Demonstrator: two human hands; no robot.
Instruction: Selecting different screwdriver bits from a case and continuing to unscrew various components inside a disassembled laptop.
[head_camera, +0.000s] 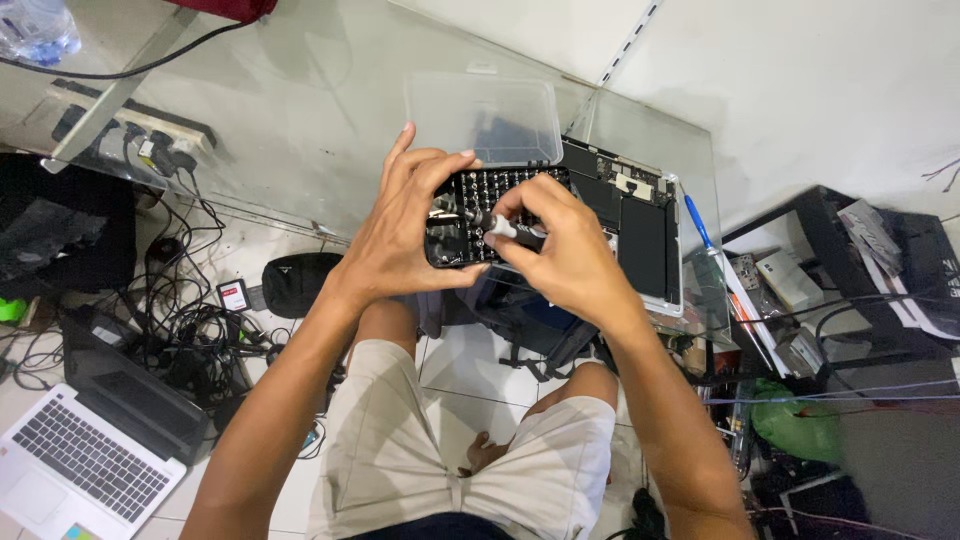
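Observation:
My left hand (405, 225) grips the left end of a black screwdriver bit case (470, 200), thumb under its near edge. The case's clear lid (485, 115) stands open behind it. My right hand (560, 250) pinches a slim black and silver screwdriver (510, 228) and holds its tip against the rows of bits. Both hands hover over a glass table (300, 120). An opened laptop (640, 225) lies bottom up just right of the case, its dark battery and circuit board exposed.
A blue pen (698, 222) lies at the table's right edge. Under the glass are a power strip (150, 135), tangled cables (190, 340) and a black pouch (298, 282). A white laptop (70, 460) sits on the floor at lower left. Cluttered black shelving (860, 270) stands on the right.

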